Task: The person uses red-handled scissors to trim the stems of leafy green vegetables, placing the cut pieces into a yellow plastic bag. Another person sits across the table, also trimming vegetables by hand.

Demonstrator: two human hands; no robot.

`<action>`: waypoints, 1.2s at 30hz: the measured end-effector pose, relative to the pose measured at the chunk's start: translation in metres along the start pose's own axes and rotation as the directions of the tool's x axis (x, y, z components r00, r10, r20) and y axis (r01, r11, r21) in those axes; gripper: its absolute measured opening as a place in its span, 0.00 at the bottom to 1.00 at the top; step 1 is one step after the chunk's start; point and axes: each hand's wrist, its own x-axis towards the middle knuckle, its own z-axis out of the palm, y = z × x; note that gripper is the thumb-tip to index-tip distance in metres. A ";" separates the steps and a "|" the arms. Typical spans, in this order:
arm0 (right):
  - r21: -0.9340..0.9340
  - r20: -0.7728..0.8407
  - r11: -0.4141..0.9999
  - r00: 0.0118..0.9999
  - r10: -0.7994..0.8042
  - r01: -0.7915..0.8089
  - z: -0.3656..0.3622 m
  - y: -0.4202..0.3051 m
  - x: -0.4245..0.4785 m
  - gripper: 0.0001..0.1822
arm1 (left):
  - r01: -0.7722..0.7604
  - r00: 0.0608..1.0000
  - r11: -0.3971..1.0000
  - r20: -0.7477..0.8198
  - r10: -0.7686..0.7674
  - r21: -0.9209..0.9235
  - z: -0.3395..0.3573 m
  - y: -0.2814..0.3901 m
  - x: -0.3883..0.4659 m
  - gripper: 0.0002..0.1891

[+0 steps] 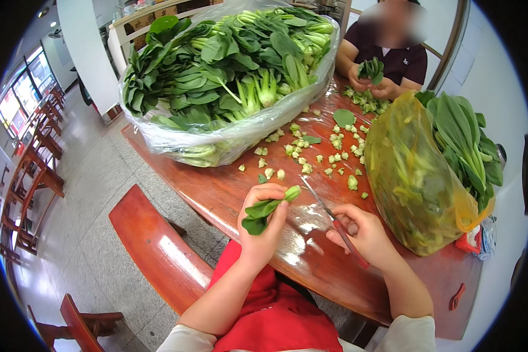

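My left hand pinches a small head of leafy greens, its pale stem end pointing up to the right. In my right hand is a knife with a red handle; its narrow blade points up and left, apart from the greens. Cut stem ends lie scattered on the red wooden table beyond both hands. Behind them stands a large clear plastic bag heaped with bok choy.
A yellow plastic bag of greens stands at the right, with more bok choy behind it. Across the table a person holds greens. A red peeler-like tool lies near the right edge. A wooden bench stands at the left.
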 end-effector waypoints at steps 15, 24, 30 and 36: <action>-0.666 -0.089 0.744 0.983 -0.160 0.061 -0.004 0.017 0.004 0.19 | -0.403 0.915 0.378 0.357 0.189 0.833 -0.062 0.038 0.147 0.09; -0.660 -0.067 0.745 0.980 -0.186 0.096 -0.004 0.021 0.004 0.17 | -0.165 0.975 0.145 0.183 -0.125 0.976 -0.023 0.004 0.192 0.29; -0.653 -0.066 0.749 0.977 -0.202 0.111 -0.005 0.020 0.005 0.16 | -0.031 0.957 0.308 0.118 -0.267 0.951 -0.018 -0.009 0.212 0.37; -0.664 -0.021 0.739 0.985 -0.170 0.113 -0.007 0.019 0.003 0.17 | 0.402 0.824 0.744 0.143 -0.548 0.534 -0.038 0.033 0.210 0.23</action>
